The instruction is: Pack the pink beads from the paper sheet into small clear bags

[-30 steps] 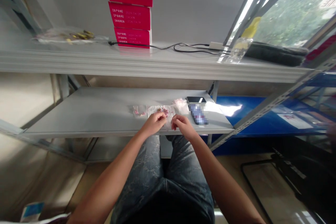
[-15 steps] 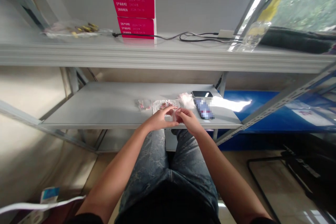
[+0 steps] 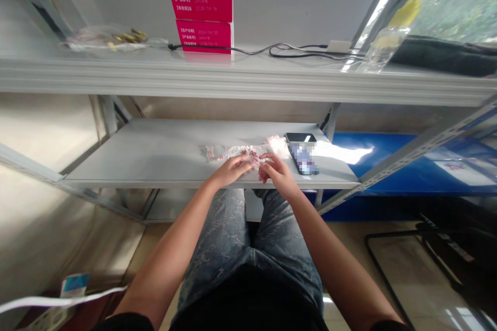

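My left hand [image 3: 232,168] rests on the front of the lower grey shelf [image 3: 155,155], its fingers pinched on a small clear bag [image 3: 248,153] of tiny red pieces. Just to its right, my right hand [image 3: 276,171] has its fingers curled in against that bag's right edge. What the right fingertips grip is too small to make out. A second small clear bag [image 3: 213,152] lies left of my hands and a third [image 3: 277,143] lies to the right, behind my right hand.
A dark phone [image 3: 300,137] and a blurred flat object [image 3: 305,160] lie at the shelf's right end. On the upper shelf [image 3: 240,80] are stacked red boxes [image 3: 202,15], a black cable [image 3: 272,51] and a bag of yellow parts [image 3: 112,39]. Blue shelving [image 3: 388,165] stands to the right.
My hands came together just above the shelf edge half a second ago, and now sit lower and slightly apart at the clear bag. The view has tilted a little.
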{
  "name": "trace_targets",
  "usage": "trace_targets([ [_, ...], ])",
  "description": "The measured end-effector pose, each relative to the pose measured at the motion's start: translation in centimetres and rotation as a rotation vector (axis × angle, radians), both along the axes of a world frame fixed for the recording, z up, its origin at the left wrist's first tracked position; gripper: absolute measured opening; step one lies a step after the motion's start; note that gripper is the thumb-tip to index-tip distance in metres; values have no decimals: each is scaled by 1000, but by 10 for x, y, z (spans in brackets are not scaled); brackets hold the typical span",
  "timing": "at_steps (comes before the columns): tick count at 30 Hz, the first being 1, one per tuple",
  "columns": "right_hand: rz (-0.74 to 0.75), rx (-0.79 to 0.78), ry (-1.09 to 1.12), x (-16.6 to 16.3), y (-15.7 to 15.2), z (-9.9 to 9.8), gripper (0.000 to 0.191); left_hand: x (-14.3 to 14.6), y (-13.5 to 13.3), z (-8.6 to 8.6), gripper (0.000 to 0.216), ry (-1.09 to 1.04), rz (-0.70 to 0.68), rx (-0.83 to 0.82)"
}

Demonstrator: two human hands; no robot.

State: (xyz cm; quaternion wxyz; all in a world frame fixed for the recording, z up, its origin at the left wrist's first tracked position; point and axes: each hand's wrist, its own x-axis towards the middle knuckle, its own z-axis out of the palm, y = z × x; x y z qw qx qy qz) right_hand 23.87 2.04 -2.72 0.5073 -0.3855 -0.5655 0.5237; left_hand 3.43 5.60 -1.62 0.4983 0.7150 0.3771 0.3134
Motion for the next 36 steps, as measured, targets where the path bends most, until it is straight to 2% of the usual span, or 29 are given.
trace_targets([
  [3,39,127,-156,-1,-3,0,40,-2,6,-7,50,-30,22,4],
  [6,3,155,-253,-3,-3,-5,35,-3,10,-12,48,-54,30,4],
  [9,-36,169,-251,-5,-1,-11,35,-4,11,-13,50,-64,30,-19],
  [13,-83,201,-238,0,2,-14,43,-12,15,-13,54,-112,85,-97],
  [16,-131,256,-362,8,4,-17,44,-23,21,-13,55,-177,152,-144],
  [19,-172,319,-456,14,12,-27,53,-32,33,-15,56,-98,191,-113],
  [21,-219,328,-493,13,23,-34,58,-34,43,-14,57,16,180,-33],
  [24,-273,350,-605,7,47,-41,65,-35,59,-8,53,217,134,169],
  [29,-202,447,-882,-9,85,-43,79,-30,83,10,42,698,65,495],
  [32,-174,474,-999,-15,95,-49,83,-22,89,16,34,904,-2,649],
  [36,-138,467,-1094,-17,96,-60,85,-14,90,17,29,1042,-84,780],
])
